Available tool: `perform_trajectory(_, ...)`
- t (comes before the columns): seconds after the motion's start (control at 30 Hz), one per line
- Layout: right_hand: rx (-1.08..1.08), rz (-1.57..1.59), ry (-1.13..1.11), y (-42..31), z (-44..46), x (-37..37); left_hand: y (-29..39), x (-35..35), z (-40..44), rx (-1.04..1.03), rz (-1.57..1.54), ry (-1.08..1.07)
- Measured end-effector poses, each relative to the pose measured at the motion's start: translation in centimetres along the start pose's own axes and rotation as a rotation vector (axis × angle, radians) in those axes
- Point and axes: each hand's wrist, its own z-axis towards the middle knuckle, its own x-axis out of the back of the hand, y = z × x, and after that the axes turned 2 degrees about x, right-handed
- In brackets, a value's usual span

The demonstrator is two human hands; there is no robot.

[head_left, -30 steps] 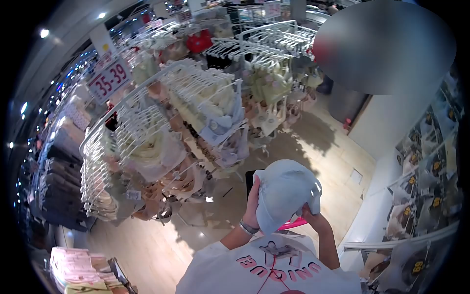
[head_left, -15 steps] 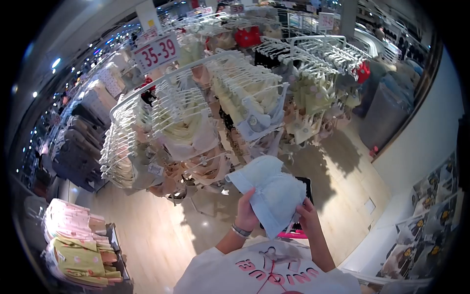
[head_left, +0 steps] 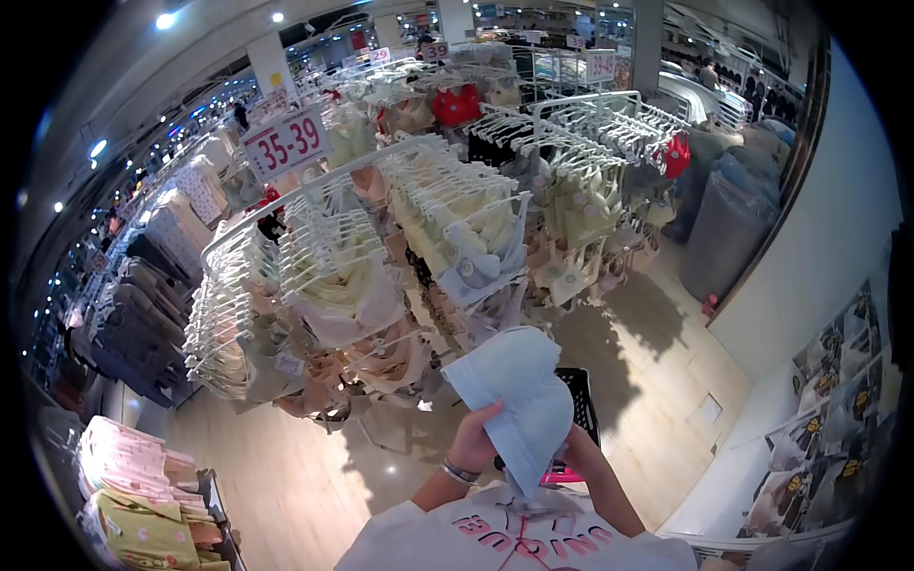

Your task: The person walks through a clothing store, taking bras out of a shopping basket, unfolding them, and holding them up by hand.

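A pale blue bra [head_left: 519,390] is held up in front of my chest, its cups turned partly sideways. My left hand [head_left: 473,440] grips its left edge, with the thumb lying on the fabric. On the other side my right hand [head_left: 577,447] is closed at the lower right edge, its fingers partly hidden behind the cloth. A black basket [head_left: 583,409] with a pink part shows behind and below the bra.
White racks hung with bras [head_left: 352,295] stand ahead and left under a 35-39 sign [head_left: 284,143]. Folded pink clothes [head_left: 124,457] lie at lower left. A grey bin [head_left: 724,224], a white wall [head_left: 809,219] and packaged items [head_left: 790,481] are on the right.
The bra has turned from facing up flat to a more sideways, folded pose, with both hands still on it. The view has swung, and more of the black basket shows.
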Motion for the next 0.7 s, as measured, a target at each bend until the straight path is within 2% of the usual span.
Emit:
perform_trajectory(0.07,-0.063,0.101,0.019,2.1,0.5,2.5,-1.0,-0.4,0.2,0.069,0.001,-0.053)
perform_trajectory(0.17,-0.064,0.244,-0.131,1.9,-0.3,3.5,-1.9,-1.3,0.0,0.121,0.093,-0.078)
perform_trajectory(0.3,0.091,0.381,-0.093,2.2,-1.5,5.3,-1.9,-0.4,0.0,0.157,0.092,-0.069)
perform_trajectory(0.4,0.202,0.411,-0.197,0.7,-2.8,5.0,-1.4,-1.1,0.1,0.134,0.048,-0.122)
perform_trajectory(0.5,0.344,0.328,-0.068,-0.4,-3.2,2.9,-1.4,-0.7,0.4,0.125,0.023,-0.139)
perform_trajectory(0.7,0.316,0.325,0.033,-0.7,-2.7,2.2,-2.1,0.4,0.9,0.149,0.019,-0.129)
